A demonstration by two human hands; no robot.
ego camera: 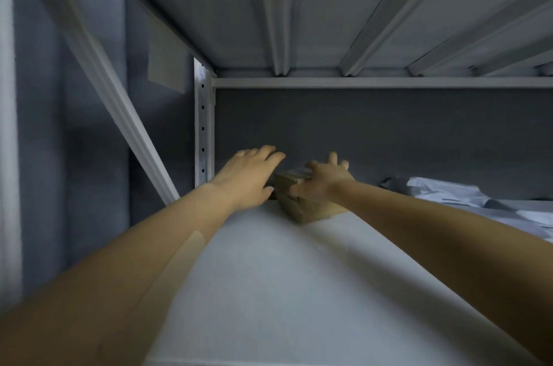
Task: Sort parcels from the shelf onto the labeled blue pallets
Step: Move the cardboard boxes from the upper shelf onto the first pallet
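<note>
Deep on the white shelf (269, 276), the left grip (248, 177) lies flat beside a brown box (294, 210) while the right grip (324, 178) rests spread on top.

Cardboard box (291, 201): is sitting far back on the white shelf board (269, 276), turned corner-first toward the front, small and brown.
Left hand (248, 177): is lying palm down with its fingers stretched out straight, just beside the box's left face; whether it is touching is hard to tell.
Right hand (324, 181): is resting on the box's top with its fingers spread apart.
Grey mailer bags (449, 195): are lying crumpled on the board, off to the right of the box.
Perforated upright (203, 126): is standing at the back left corner, behind the left hand.
Ribbed shelf underside (299, 6): is hanging overhead.
</note>
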